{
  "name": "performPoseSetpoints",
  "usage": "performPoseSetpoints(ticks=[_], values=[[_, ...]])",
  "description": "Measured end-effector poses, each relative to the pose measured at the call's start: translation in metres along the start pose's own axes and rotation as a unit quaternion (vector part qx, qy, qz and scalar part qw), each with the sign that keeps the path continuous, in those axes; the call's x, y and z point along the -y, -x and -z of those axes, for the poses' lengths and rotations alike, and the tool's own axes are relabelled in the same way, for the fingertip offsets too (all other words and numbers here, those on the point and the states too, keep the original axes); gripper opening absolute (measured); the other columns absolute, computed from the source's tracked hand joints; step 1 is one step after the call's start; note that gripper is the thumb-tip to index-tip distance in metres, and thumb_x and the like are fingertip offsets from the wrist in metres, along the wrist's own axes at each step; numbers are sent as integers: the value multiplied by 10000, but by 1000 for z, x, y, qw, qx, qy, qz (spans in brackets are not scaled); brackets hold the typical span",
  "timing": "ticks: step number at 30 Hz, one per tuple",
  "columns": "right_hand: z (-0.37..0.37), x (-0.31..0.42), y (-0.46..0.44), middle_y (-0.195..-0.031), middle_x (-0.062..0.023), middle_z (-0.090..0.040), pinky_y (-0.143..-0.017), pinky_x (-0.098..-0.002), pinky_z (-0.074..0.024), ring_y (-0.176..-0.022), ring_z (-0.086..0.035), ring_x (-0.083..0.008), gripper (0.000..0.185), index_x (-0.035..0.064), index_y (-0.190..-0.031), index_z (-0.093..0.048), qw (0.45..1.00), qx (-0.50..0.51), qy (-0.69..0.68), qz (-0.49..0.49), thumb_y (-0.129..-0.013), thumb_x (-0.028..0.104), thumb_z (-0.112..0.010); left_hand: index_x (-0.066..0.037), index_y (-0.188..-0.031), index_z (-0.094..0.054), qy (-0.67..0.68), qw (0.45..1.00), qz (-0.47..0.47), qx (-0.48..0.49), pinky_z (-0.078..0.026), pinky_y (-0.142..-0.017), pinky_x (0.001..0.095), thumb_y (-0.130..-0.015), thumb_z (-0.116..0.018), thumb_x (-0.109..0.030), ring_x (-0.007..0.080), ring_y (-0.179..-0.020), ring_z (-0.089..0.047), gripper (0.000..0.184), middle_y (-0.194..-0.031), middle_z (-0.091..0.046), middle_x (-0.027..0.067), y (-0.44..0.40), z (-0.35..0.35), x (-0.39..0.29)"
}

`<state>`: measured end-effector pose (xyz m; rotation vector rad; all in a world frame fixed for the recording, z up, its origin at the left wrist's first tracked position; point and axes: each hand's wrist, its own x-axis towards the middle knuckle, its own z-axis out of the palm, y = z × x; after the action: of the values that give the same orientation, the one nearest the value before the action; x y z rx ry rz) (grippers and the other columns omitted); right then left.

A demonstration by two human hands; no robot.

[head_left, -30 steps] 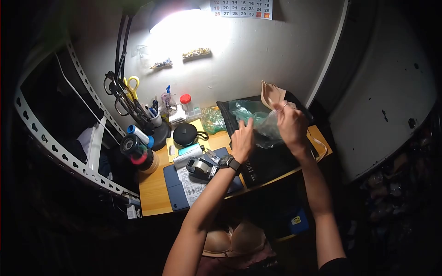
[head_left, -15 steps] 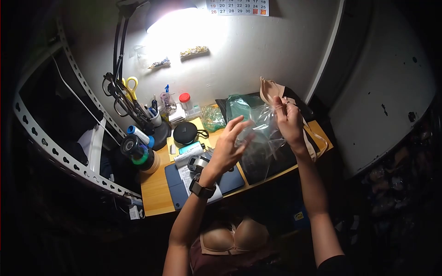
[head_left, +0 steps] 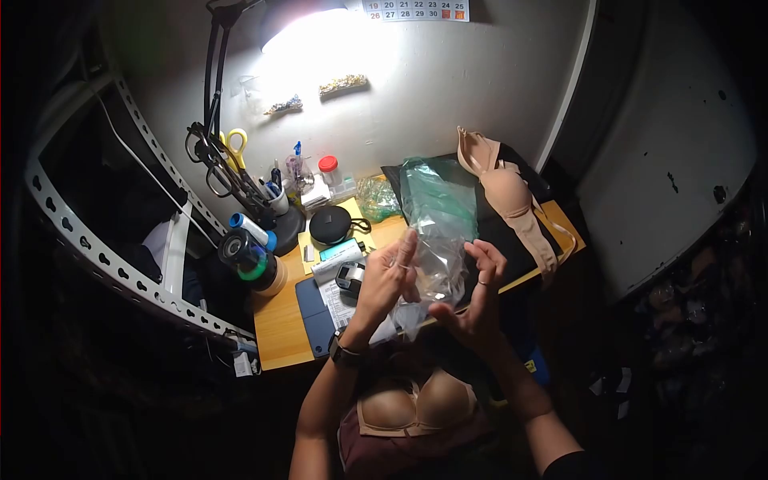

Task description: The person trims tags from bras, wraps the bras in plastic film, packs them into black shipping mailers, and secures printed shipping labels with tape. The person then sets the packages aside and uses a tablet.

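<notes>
My left hand (head_left: 389,278) pinches the edge of a clear plastic bag (head_left: 439,260), which hangs crumpled between my hands above the desk's front edge. To the right of the bag is my right hand (head_left: 477,298), thumb and fingers spread apart. Beyond the bag lies a green-tinted plastic bag (head_left: 436,188) on a black surface (head_left: 498,252). A beige bra (head_left: 509,192) rests at the right of the desk, one strap looping over its side. Another beige bra (head_left: 416,406) lies below my hands, on dark maroon cloth.
On the wooden desk (head_left: 276,340) are a round black case (head_left: 330,225), a dark blue folder (head_left: 314,308), printed paper and a red-capped jar (head_left: 329,169). A lamp (head_left: 312,20), yellow scissors (head_left: 234,148) and a pen cup stand behind. Metal shelving (head_left: 132,296) borders the left.
My right hand has come down and left from the bag's upper side, its fingers now spread. My left hand has lowered and closed on the bag. The beige bra at right is now uncovered.
</notes>
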<state>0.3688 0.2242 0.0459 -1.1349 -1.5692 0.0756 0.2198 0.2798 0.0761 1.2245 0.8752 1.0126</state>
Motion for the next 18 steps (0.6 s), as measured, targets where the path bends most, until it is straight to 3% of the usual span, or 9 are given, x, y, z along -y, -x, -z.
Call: performPoseSetpoints(ticks=[3,5,6,7,10,12,13,15,18], values=[[19,20,-7,-1015,-150,-533,-848,-394,-422,-905,-556,-271,610,16,-1146,-495,997,8,31,73,-721,368,-756,-33,-769,-549,-98,993,-9,60,-360,-381,193,-941,-483,-386,56,-425,-467,398,-512,-475,-2,14,6,7],[44,15,-9,-816,-79,-598,-688,-305,-478,-747,-596,-181,353,6,-1045,-581,983,113,-79,-124,-797,224,-705,20,-830,-594,-164,979,-54,110,-424,-413,237,-920,-531,-253,87,-482,-534,294,-576,-543,42,21,29,23],[53,14,-16,-743,-63,-601,-604,-261,-462,-660,-585,-142,254,4,-1004,-604,976,86,-141,-141,-827,174,-668,28,-891,-615,-142,977,57,151,-417,-455,231,-907,-559,-222,60,-546,-525,257,-620,-565,38,34,30,1],[62,13,-25,-670,-47,-604,-521,-218,-445,-572,-574,-102,161,2,-963,-626,965,58,-202,-160,-857,123,-631,23,-953,-616,-170,965,91,178,-422,-507,214,-892,-586,-194,49,-591,-529,227,-649,-577,35,44,38,-4],[90,-1,-40,-664,-40,-605,-405,-167,-386,-443,-524,-57,213,19,-964,-607,923,118,-201,-306,-890,219,-603,11,-987,-609,-230,938,40,255,-435,-546,212,-885,-605,-188,49,-621,-538,224,-694,-596,28,71,73,-1],[94,-9,-40,-637,-21,-576,-374,-167,-364,-431,-511,-49,240,30,-938,-601,927,127,-141,-322,-892,266,-596,21,-1008,-600,-180,943,134,244,-483,-583,222,-874,-625,-190,85,-664,-597,252,-756,-621,39,84,92,3],[95,-11,-39,-632,-17,-569,-376,-166,-367,-434,-514,-51,244,31,-935,-599,926,134,-119,-332,-893,271,-594,21,-1008,-600,-179,943,136,244,-483,-583,222,-874,-625,-190,85,-664,-597,252,-756,-621,39,91,99,5],[101,-20,-35,-631,-10,-558,-376,-168,-372,-439,-521,-56,244,33,-969,-599,907,187,-141,-349,-892,265,-595,43,-1002,-600,-46,978,163,119,-513,-647,234,-870,-630,-182,116,-728,-631,263,-815,-634,50,102,112,8],[102,-31,-27,-673,-11,-567,-393,-176,-405,-453,-536,-64,233,11,-1017,-591,891,197,-200,-356,-897,210,-577,50,-1002,-602,-4,982,167,93,-532,-699,242,-882,-609,-162,147,-773,-650,244,-855,-637,70,113,121,17]])
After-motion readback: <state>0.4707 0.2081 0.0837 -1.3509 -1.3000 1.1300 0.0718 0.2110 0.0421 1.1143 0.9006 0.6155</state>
